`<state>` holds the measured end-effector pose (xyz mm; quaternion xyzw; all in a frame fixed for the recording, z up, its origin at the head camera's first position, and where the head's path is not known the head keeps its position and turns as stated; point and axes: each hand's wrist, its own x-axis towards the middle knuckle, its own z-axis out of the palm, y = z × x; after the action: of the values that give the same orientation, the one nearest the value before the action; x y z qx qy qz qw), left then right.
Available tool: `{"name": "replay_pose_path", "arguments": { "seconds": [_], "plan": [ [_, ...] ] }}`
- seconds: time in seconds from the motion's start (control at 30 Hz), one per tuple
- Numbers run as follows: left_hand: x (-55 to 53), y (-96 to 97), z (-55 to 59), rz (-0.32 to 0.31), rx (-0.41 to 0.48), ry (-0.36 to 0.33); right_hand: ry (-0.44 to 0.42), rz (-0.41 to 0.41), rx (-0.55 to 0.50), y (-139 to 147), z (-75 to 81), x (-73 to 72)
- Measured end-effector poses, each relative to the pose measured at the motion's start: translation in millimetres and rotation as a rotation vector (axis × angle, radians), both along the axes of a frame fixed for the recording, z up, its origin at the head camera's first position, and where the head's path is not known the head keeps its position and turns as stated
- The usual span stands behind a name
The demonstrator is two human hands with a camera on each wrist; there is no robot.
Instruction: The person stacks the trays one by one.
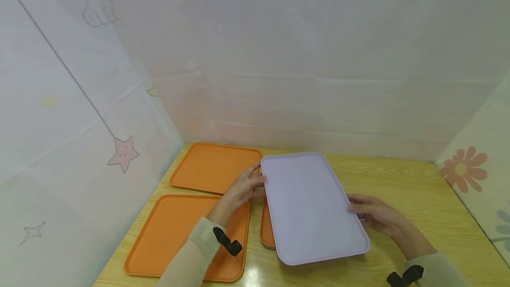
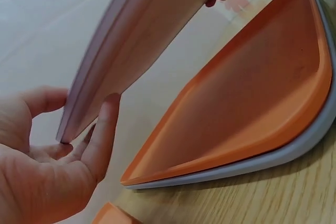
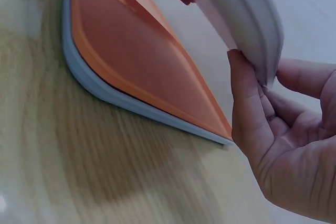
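A lavender rectangular tray point(image 1: 311, 207) is held up, tilted, above the table. My left hand point(image 1: 241, 189) grips its left edge; in the left wrist view the thumb lies on one face and the fingers on the other. On the opposite edge my right hand point(image 1: 374, 212) pinches the rim the same way, thumb point(image 3: 307, 77) against fingers. Beneath it, largely hidden in the head view, an orange tray point(image 2: 247, 87) rests on a pale grey-blue tray point(image 3: 131, 106) on the table.
Two more orange trays stand at the left of the wooden table point(image 1: 430, 207): a far one point(image 1: 215, 167) and a near one point(image 1: 175, 229), partly behind my left forearm. Printed cloth walls point(image 1: 279, 65) close off the back and both sides.
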<state>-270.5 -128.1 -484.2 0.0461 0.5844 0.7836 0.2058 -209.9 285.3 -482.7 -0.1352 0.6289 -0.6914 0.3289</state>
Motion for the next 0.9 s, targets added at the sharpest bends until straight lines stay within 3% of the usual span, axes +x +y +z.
{"name": "replay_pose_path", "arguments": {
  "seconds": [0.1,0.5,0.9],
  "plan": [
    [4.8,0.2,1.2,-0.042,-0.036,0.013,-0.007,-0.044,-0.003,-5,-1.3,4.2],
    [20.3,4.4,2.2,-0.093,-0.091,0.044,0.007,-0.163,-0.057,-8,-2.8,10.8],
    [21.6,2.8,6.9,-0.140,-0.091,0.054,0.029,-0.175,0.053,-12,4.1,-0.3]
  ]
}}
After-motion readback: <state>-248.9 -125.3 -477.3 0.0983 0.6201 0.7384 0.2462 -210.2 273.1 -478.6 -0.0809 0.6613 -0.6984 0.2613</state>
